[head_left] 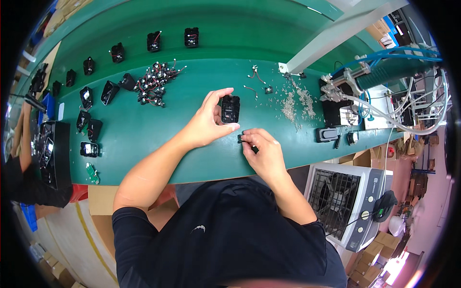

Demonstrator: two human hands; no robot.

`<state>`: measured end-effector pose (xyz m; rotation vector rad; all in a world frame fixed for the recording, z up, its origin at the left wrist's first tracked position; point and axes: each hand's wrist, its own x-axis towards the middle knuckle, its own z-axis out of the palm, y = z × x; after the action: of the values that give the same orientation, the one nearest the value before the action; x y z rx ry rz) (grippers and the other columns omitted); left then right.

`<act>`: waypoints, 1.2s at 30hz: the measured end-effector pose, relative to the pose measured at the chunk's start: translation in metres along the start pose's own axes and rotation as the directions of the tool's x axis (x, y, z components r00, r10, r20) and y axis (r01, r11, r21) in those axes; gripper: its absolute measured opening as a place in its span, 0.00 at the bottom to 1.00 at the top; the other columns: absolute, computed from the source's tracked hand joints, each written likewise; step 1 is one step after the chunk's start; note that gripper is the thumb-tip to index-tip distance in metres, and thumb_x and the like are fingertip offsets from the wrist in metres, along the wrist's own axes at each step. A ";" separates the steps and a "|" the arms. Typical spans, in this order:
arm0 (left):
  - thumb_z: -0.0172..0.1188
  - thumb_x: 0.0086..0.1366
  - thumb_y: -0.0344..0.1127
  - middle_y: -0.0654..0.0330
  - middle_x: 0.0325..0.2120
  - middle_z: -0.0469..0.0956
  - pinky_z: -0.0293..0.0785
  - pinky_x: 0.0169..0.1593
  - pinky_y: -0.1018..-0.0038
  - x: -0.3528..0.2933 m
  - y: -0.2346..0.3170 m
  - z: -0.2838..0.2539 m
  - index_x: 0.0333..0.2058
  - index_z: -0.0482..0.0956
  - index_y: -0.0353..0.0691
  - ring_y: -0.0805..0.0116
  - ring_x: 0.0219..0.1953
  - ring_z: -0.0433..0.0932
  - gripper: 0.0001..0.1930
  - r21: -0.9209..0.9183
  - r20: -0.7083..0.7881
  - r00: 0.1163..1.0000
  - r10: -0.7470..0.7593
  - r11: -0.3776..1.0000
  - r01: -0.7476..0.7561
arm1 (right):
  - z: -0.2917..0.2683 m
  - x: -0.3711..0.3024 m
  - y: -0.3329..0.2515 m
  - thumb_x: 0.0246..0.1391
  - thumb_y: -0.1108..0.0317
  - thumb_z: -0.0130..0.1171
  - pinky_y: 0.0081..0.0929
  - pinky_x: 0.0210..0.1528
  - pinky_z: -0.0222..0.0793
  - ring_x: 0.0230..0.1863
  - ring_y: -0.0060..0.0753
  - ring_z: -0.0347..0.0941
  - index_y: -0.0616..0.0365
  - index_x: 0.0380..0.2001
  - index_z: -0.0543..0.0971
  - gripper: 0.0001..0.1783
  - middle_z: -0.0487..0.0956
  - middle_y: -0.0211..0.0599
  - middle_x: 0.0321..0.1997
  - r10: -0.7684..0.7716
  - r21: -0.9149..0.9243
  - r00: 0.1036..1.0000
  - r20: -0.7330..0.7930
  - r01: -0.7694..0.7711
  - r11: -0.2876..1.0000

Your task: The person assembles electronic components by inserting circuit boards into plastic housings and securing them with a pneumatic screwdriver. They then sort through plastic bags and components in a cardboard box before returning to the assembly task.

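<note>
My left hand (214, 118) grips a black plastic housing (231, 109) by its ends, thumb at the bottom and fingers at the top, with its open inside facing up. Just below and to the right, my right hand (261, 150) pinches a small black part (240, 138) between thumb and fingertips; its exact kind is too small to tell. The two hands are close but apart, over the green table. Left of them lies a pile of small black parts with red wires (156, 84). To the right are scattered many small silvery screws (297, 103).
Black housings (191, 37) stand in a row along the far side, more at the left. A machine with blue hoses (353, 86) occupies the right end, beneath a slanted white post (331, 38). An air cooler (343, 206) stands by my right side. Another person's arm (24, 129) shows far left.
</note>
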<state>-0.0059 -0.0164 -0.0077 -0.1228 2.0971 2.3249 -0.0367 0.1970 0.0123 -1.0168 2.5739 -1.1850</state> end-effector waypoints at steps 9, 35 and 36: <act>0.73 0.52 0.19 0.57 0.58 0.62 0.77 0.42 0.75 -0.004 0.008 0.003 0.66 0.63 0.42 0.70 0.47 0.75 0.44 0.293 0.032 0.985 0.167 0.941 -0.169 | -0.017 0.016 -0.015 0.51 0.77 0.70 0.27 0.34 0.81 0.36 0.35 0.84 0.60 0.34 0.83 0.07 0.85 0.40 0.42 -0.152 0.033 0.975 -0.164 0.160 0.987; 0.77 0.42 0.24 0.54 0.49 0.70 0.78 0.44 0.67 -0.006 0.012 0.008 0.58 0.71 0.43 0.57 0.43 0.76 0.41 0.602 0.087 0.881 0.465 0.681 -0.418 | 0.000 0.037 -0.027 0.41 0.77 0.70 0.35 0.36 0.74 0.35 0.38 0.74 0.54 0.30 0.81 0.11 0.72 0.32 0.32 -0.252 -0.303 0.960 -0.121 0.206 0.930; 0.77 0.42 0.25 0.54 0.48 0.71 0.78 0.44 0.66 -0.006 0.013 0.006 0.57 0.72 0.43 0.57 0.42 0.76 0.40 0.591 0.084 0.876 0.476 0.684 -0.428 | 0.000 0.036 -0.027 0.41 0.77 0.70 0.35 0.36 0.74 0.34 0.37 0.74 0.54 0.30 0.81 0.10 0.72 0.32 0.32 -0.264 -0.303 0.957 -0.118 0.218 0.928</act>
<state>-0.0006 -0.0113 0.0064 0.3670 3.0737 1.6940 -0.0502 0.1617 0.0375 -1.3893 2.8739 -0.9916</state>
